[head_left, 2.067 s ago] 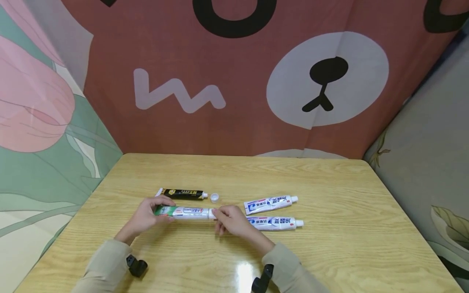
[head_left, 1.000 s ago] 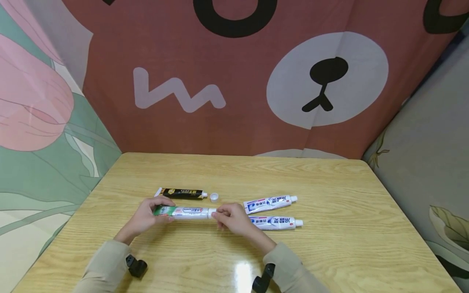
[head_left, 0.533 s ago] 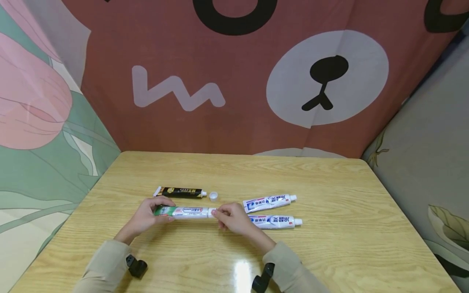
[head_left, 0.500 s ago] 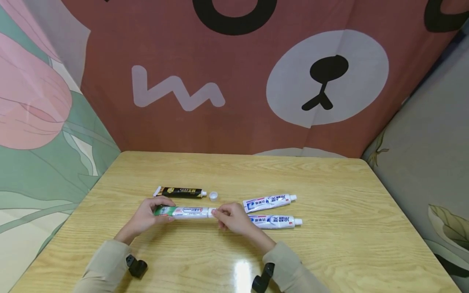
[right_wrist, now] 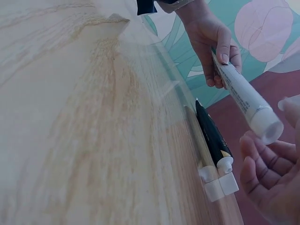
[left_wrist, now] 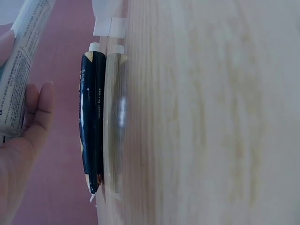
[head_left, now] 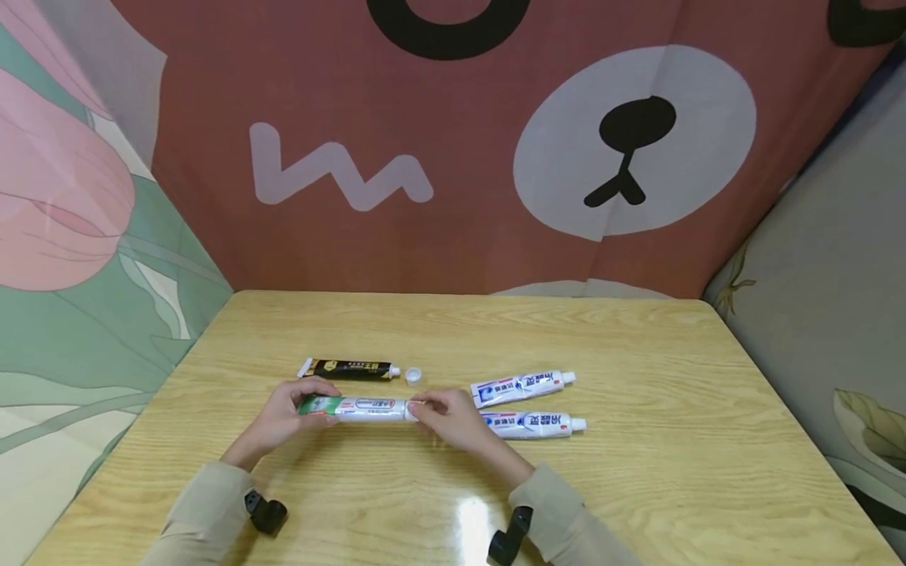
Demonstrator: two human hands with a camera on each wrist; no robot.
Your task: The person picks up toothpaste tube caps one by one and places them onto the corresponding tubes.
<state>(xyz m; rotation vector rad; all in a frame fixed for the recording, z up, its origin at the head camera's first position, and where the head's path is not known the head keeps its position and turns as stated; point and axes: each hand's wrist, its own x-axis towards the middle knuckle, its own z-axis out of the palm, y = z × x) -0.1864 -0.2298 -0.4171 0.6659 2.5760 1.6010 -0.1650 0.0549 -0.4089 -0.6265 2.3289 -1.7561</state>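
Note:
In the head view my left hand (head_left: 286,417) grips the green tail end of a white and green toothpaste tube (head_left: 371,409) and holds it level above the table. My right hand (head_left: 453,420) is at the tube's white cap (right_wrist: 267,124). From the right wrist, its thumb stands a little apart from the cap, and its curved fingers lie close below; contact there is hard to tell. Behind the held tube lies a black toothpaste tube (head_left: 354,370), its white nozzle bare. A loose white cap (head_left: 414,376) sits beside that nozzle.
On the right, two white and blue toothpaste tubes lie on the wooden table (head_left: 672,440): a rear tube (head_left: 524,387) and a front tube (head_left: 534,425), its tail behind my right hand. A printed cloth (head_left: 467,236) hangs along the table's back edge.
The right fingers have shifted slightly around the held tube's cap, while the left hand keeps its grip. The head view has tilted slightly; the tubes on the table lie as before.

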